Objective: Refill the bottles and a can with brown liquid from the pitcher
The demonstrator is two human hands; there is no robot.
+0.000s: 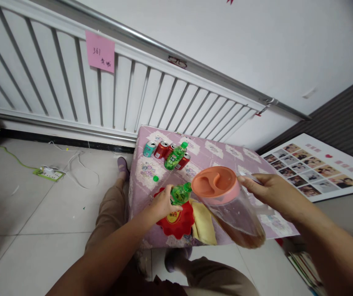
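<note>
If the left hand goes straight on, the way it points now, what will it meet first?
With the green bottle it holds leading, the left hand would probably meet the orange lid of the pitcher first; depth is hard to judge here.

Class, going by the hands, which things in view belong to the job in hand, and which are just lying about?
Likely in the job:
held green bottle, in the left hand
orange-lidded clear pitcher, in the right hand
loose green cap, possibly

Seemingly just lying about:
standing green bottle
teal can
red cans
yellow cloth
pink note
</note>
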